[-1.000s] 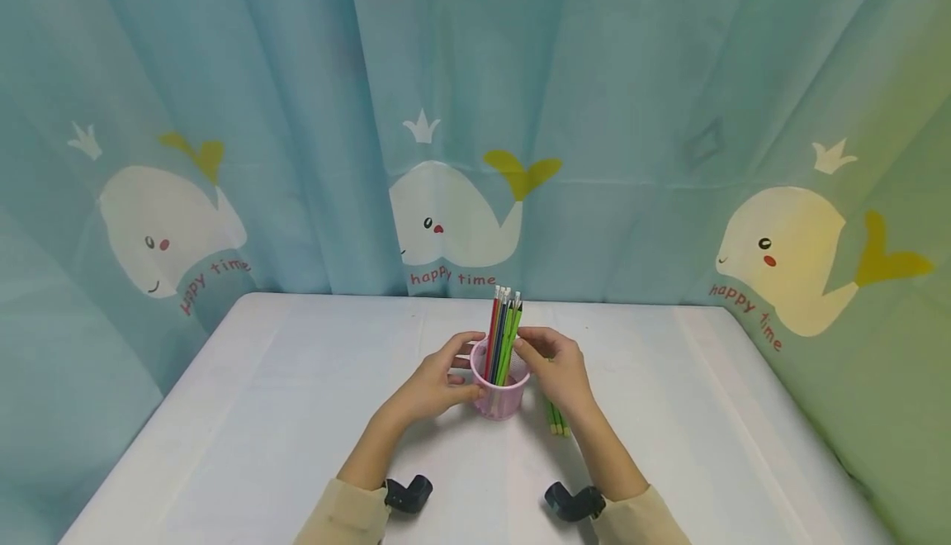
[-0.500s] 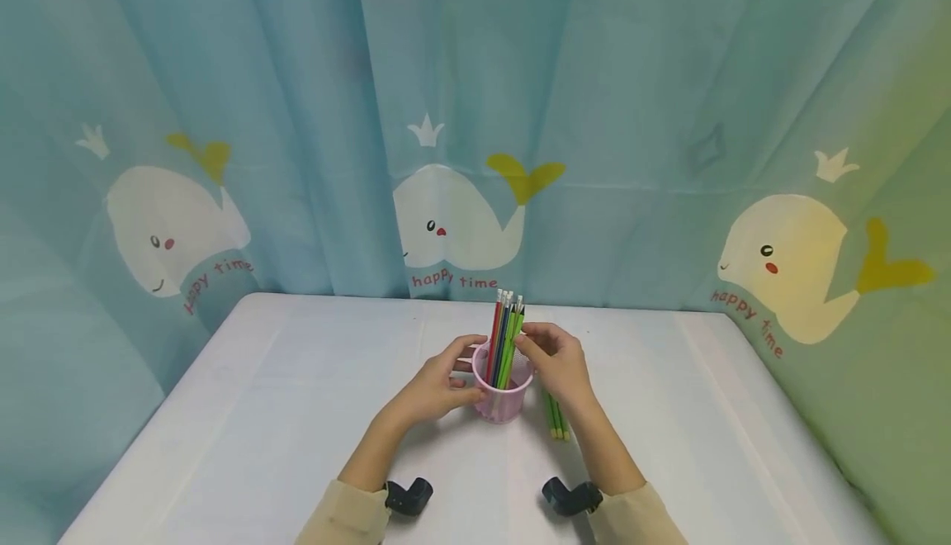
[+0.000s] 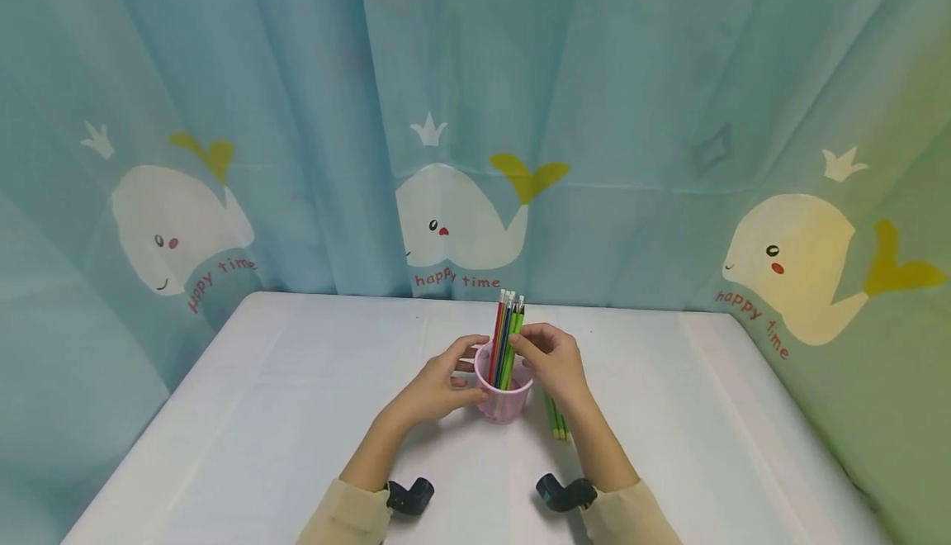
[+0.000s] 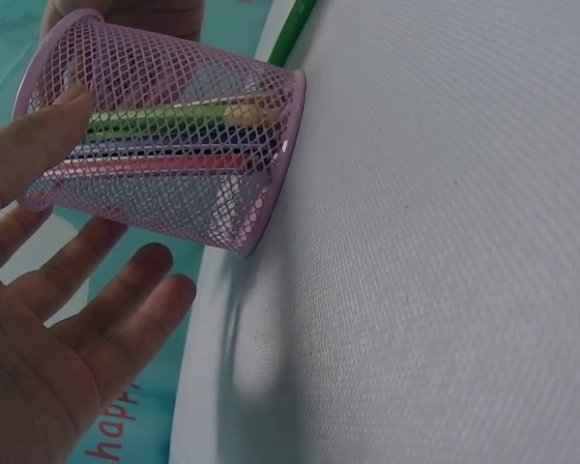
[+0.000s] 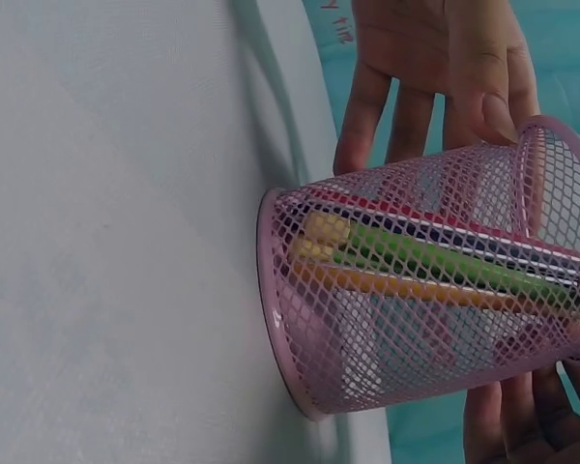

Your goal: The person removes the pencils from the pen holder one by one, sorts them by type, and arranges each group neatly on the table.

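A pink mesh pencil cup [image 3: 502,405] stands upright on the white table, holding several pencils, among them a red one [image 3: 496,338] and green pencils [image 3: 511,359]. My left hand [image 3: 434,388] holds the cup from the left, thumb on the near side by the rim, fingers spread around the far side. At the cup's right rim, my right hand [image 3: 553,363] pinches the tops of the green pencils between thumb and index finger. Through the mesh in the right wrist view, the pale ends of the green pencils [image 5: 416,256] are down near the cup's bottom.
More green pencils [image 3: 557,421] lie on the white table [image 3: 297,413] right of the cup, partly covered by my right hand and forearm. Behind the table's far edge hangs a blue curtain [image 3: 631,116] with whale prints. A black wrist-worn device [image 3: 411,496] sits on each wrist.
My right hand has shifted slightly left, and the green pencils' tops have moved left with it, closer to the other pencils. The left hand stays on the cup.
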{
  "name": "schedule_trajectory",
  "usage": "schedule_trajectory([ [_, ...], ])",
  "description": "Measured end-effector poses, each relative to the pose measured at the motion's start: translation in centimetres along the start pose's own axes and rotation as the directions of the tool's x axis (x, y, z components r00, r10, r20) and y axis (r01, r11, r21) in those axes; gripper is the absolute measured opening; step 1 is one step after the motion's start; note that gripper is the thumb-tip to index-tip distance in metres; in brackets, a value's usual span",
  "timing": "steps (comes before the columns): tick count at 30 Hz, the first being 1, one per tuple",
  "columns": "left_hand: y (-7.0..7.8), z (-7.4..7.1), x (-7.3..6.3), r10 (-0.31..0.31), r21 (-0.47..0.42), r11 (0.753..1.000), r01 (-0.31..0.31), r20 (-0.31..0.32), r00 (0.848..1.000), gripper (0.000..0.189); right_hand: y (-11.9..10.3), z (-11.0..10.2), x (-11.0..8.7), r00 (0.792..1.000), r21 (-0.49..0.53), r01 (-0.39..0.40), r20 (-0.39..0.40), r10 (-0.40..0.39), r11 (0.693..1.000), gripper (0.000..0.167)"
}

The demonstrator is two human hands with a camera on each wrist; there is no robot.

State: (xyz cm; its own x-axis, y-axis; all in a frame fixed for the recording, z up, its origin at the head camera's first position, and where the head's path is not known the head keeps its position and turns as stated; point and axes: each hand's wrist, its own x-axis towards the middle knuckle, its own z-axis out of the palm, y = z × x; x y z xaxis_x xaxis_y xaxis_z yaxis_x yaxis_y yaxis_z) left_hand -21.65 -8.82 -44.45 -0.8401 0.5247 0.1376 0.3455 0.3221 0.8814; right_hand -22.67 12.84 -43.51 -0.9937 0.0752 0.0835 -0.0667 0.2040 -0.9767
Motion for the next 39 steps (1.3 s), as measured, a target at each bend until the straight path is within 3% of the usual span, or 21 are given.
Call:
schedule_trajectory([
  [16, 0.0, 0.1, -0.1, -0.026, -0.012, 1.0, 0.026, -0.006, 1.0, 0.075, -0.8, -0.5, -0.2, 0.998, -0.019, 0.054, -0.03, -0.055, 0.998, 0.016],
  [39, -0.3, 0.2, 0.2, -0.014, -0.023, 1.0, 0.014, -0.003, 1.0, 0.075, -1.8, -2.1, -0.1, 0.997, 0.147, 0.076, -0.025, -0.073, 0.986, 0.026],
])
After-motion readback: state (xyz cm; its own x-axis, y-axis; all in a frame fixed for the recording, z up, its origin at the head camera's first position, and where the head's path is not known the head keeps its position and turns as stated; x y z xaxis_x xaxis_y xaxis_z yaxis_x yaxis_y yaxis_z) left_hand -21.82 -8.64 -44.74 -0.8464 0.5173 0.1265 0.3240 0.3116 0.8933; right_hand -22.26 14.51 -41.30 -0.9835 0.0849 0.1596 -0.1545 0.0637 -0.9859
